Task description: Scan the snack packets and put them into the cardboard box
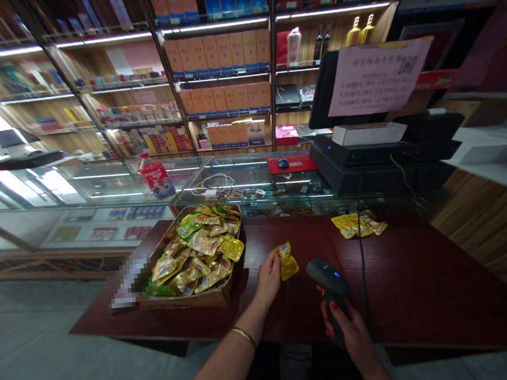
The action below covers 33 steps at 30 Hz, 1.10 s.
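Pinched in my left hand [268, 279] is a small yellow snack packet [288, 261], held just above the dark red table [401, 284]. My right hand [349, 326] is wrapped round the handle of a black barcode scanner [329, 280], whose head points toward the packet and shows a blue light. Left of my hands stands a cardboard box [216, 297] heaped with gold, yellow and green snack packets [205, 240]. Several more yellow and gold packets [357, 224] lie in a group at the table's far right side.
The scanner's black cable [363, 263] runs across the table. Behind it are a glass counter [253, 184], a red-labelled bottle [156, 177], a mouse [283, 163] on a red pad, and a monitor [325, 90] with a paper sign. Stocked shelves line the back wall.
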Tool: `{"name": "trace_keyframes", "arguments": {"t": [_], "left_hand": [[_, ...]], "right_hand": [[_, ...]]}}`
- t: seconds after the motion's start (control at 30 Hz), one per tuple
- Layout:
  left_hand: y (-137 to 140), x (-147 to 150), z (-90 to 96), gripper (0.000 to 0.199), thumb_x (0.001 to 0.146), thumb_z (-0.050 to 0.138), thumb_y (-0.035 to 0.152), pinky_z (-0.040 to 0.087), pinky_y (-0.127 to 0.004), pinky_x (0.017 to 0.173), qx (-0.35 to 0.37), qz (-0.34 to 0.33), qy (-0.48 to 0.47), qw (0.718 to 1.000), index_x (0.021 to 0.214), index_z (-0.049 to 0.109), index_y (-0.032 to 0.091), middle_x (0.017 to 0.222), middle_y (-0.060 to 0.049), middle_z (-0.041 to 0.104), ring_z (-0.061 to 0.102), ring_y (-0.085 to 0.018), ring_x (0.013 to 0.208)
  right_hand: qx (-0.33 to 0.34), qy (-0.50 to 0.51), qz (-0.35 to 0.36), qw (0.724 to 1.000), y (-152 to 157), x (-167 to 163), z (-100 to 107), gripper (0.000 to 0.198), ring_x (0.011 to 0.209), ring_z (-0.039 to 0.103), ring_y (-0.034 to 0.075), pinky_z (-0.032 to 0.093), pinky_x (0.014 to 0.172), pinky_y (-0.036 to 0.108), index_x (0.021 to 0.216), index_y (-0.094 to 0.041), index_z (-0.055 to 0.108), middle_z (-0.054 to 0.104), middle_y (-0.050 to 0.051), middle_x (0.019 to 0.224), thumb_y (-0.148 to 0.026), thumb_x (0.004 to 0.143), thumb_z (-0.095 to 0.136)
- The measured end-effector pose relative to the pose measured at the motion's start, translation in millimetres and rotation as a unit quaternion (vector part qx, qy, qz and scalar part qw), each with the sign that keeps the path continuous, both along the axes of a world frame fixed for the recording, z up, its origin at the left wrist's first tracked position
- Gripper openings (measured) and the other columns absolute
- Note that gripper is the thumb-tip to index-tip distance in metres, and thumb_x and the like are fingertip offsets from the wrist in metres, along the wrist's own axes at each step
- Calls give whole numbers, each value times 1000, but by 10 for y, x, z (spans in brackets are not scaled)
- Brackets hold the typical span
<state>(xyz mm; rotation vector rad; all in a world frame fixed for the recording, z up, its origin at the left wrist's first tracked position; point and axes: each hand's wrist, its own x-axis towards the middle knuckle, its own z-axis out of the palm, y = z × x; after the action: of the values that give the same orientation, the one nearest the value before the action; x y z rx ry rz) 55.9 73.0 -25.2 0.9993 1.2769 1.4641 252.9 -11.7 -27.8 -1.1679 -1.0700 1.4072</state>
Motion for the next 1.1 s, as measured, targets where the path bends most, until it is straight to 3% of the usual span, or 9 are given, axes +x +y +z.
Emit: {"name": "trace_keyframes", "arguments": {"t": [0.1,0.4,0.63,0.73,0.83,0.9,0.97,1.1], "left_hand": [[5,-8,-2,37,89,65,50,58,-31,81,8,-6,3,1000,109,74,20,98,-8,78,72,-25,93],[18,-33,-71,40,96,53,48,55,-33,82,26,-5,64,998,112,74,18,98,-8,78,70,-25,91],[44,-29,-53,34,88,65,50,55,-31,82,10,7,50,999,96,76,19,89,-8,76,69,-25,92],[16,-58,-64,31,85,67,49,54,-28,78,-18,22,74,997,84,75,19,87,-6,74,68,-24,92],[19,-55,-91,35,85,67,51,52,-25,61,-56,13,80,995,77,73,18,66,-1,67,66,-19,69],[118,5,-98,37,86,66,53,46,-24,47,-94,-11,78,992,81,72,17,50,3,57,58,-15,48],[335,128,-82,36,87,67,52,43,-22,41,-130,-44,77,988,85,72,17,47,5,55,52,-13,40],[1025,548,-5,26,93,68,41,56,-27,59,-184,-91,85,975,100,71,15,78,-2,71,67,-15,63]], "right_hand": [[-10,25,-3,1000,6,18,-14,59,50,50,12,45,49,25,110,-20,71,59,-2,67,-69,77,71],[-24,58,3,998,21,36,-101,57,49,51,10,44,48,24,113,-20,71,60,-2,70,-65,78,74],[-26,49,-5,998,16,24,-49,56,50,50,10,44,48,24,108,-19,71,61,-2,69,-67,78,73],[-24,40,-3,999,17,26,-53,54,48,49,10,42,46,22,96,-19,70,58,-3,63,-69,76,73],[-24,50,9,998,31,40,-110,53,47,49,10,40,45,22,88,-18,68,56,-3,59,-70,75,73],[-28,66,15,997,48,51,-161,52,47,49,10,41,45,22,88,-18,68,57,-2,61,-69,76,74],[-32,85,16,996,64,56,-200,52,46,49,9,40,44,22,88,-19,68,58,-2,62,-69,74,75],[-29,108,-6,994,74,46,-204,53,46,50,9,42,44,22,92,-20,69,60,-2,65,-69,73,76]]}}
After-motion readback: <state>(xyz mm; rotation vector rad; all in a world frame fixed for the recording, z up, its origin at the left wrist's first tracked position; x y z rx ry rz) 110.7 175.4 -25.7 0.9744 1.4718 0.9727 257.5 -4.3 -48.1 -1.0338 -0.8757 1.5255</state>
